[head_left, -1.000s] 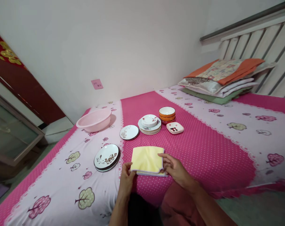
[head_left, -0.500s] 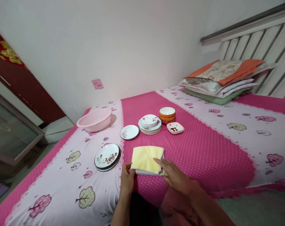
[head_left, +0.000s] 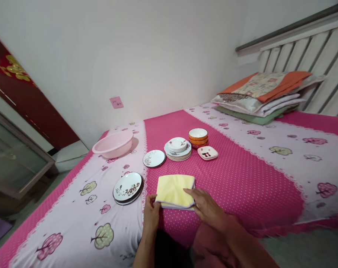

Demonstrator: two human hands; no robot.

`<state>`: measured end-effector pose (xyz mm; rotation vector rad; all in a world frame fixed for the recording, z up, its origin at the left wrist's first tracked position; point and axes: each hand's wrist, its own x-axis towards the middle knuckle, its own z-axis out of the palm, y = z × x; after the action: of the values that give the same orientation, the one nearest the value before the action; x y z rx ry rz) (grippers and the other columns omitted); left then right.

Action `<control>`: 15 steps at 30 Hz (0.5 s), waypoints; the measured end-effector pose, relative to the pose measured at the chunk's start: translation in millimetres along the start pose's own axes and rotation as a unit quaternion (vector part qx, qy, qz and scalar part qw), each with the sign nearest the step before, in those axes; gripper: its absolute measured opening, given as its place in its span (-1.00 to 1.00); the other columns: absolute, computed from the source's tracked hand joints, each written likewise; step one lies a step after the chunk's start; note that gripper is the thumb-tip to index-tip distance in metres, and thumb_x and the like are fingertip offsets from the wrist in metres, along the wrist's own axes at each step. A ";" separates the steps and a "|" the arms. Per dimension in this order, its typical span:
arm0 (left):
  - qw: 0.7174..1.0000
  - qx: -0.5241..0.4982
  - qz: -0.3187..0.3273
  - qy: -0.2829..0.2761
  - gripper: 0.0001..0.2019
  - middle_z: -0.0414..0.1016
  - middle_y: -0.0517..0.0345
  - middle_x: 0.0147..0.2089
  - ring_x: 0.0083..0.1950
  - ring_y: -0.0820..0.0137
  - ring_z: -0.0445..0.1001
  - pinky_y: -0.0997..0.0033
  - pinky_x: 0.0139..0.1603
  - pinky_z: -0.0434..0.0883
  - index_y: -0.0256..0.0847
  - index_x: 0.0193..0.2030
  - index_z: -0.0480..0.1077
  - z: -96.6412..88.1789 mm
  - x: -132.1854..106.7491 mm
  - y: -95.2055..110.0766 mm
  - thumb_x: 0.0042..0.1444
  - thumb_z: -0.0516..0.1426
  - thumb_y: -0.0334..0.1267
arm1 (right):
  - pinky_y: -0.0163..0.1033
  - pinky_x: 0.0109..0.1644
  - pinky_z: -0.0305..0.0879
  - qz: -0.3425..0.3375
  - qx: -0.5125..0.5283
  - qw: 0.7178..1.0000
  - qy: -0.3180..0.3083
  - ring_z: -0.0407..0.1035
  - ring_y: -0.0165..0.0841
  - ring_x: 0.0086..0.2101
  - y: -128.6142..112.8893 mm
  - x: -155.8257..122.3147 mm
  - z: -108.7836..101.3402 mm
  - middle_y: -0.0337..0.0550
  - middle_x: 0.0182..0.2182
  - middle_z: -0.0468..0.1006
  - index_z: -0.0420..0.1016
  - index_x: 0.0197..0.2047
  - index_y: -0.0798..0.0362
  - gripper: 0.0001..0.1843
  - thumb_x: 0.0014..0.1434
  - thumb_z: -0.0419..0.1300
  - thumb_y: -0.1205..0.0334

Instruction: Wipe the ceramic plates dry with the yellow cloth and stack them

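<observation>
A folded yellow cloth (head_left: 175, 189) with a pale purple edging lies on the pink bedspread in front of me. My left hand (head_left: 151, 212) pinches its near left corner between thumb and fingers. At the near right corner my right hand (head_left: 208, 207) grips the cloth, the index finger stretched over its top and the thumb by the edge. Left of the cloth is a stack of plates with brown flowers (head_left: 127, 187). Just beyond the cloth sits another white plate (head_left: 154, 158) with a dark rim.
Farther back stand stacked white plates (head_left: 178, 144), orange bowls (head_left: 198, 136) and a square dish (head_left: 207, 152). A pink basin (head_left: 113, 144) rests at the back left. Folded bedding and pillows (head_left: 264, 89) are piled at the far right, beside a white radiator (head_left: 305, 63).
The top layer's near right corner, folded over the side earlier, now lies flatter along the near edge. Both hands stay at the cloth's corners. The whole view has shifted slightly.
</observation>
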<state>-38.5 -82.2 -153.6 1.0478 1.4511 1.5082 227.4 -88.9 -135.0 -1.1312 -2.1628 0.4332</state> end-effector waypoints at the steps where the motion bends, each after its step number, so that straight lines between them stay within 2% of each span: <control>1: 1.000 -0.002 0.000 0.000 -0.60 0.60 -0.02 -0.17 -0.07 0.09 0.59 0.07 0.02 0.47 -0.18 -0.13 0.41 0.0 0.0 -0.1 -0.10 0.30 -0.08 | 0.05 0.26 0.33 -0.004 -0.004 1.000 -0.001 0.41 -0.12 0.13 -1.5 0.4 -1.0 0.04 0.17 0.54 0.30 0.42 0.01 -0.15 0.05 0.07 0.57; 4: 1.000 -0.008 0.001 0.000 -0.60 0.60 0.00 -0.17 -0.08 0.10 0.59 0.09 0.00 0.47 -0.17 -0.14 0.40 0.6 -0.5 0.6 -0.12 0.31 -0.08 | 0.04 0.19 0.36 0.003 -0.019 1.000 0.002 0.43 -0.12 0.05 -6.1 3.5 -6.5 0.04 0.09 0.58 0.40 0.34 0.02 -0.23 0.08 0.04 0.59; 7: 1.000 -0.013 0.005 -0.003 -0.61 0.59 0.02 -0.17 -0.09 0.14 0.59 0.12 -0.01 0.47 -0.16 -0.15 0.40 1.8 -1.9 3.3 -0.14 0.32 -0.11 | 0.00 0.09 0.37 0.036 -0.029 0.999 0.005 0.44 -0.13 -0.03 -6.5 6.5 -13.8 0.01 -0.05 0.60 0.55 0.18 0.04 -0.36 0.11 0.01 0.60; 11: 1.000 -0.018 0.007 -0.014 -0.63 0.56 0.11 -0.25 -0.21 0.21 0.57 0.21 -0.12 0.47 -0.15 -0.21 0.38 3.0 -4.4 7.9 -0.15 0.33 -0.12 | -0.03 0.00 0.34 0.062 -0.033 0.997 -0.014 0.45 -0.15 -0.11 0.2 4.4 -18.4 -0.04 -0.19 0.61 0.64 -0.01 0.01 -0.46 0.15 -0.02 0.59; 13: 1.000 -0.017 0.007 -0.015 -0.64 0.52 0.16 -0.31 -0.28 0.27 0.54 0.26 -0.18 0.45 -0.15 -0.25 0.36 3.0 -5.3 9.6 -0.16 0.34 -0.12 | -0.04 0.02 0.36 0.062 -0.011 0.998 -0.017 0.46 -0.16 -0.10 3.6 1.7 -17.7 -0.04 -0.17 0.62 0.63 -0.01 0.02 -0.45 0.11 -0.01 0.60; 15: 1.000 -0.015 0.008 -0.015 -0.64 0.49 0.19 -0.32 -0.31 0.30 0.51 0.28 -0.20 0.44 -0.14 -0.26 0.36 2.8 -5.9 10.8 -0.16 0.35 -0.11 | -0.04 0.10 0.37 0.061 0.028 0.998 -0.004 0.47 -0.17 -0.03 4.8 -0.8 -16.1 -0.01 -0.07 0.62 0.58 0.09 0.05 -0.41 0.08 0.01 0.59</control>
<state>-33.7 -87.2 -143.0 1.0607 1.3990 1.5147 241.6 -86.9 -126.1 -1.2356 -2.0824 0.5494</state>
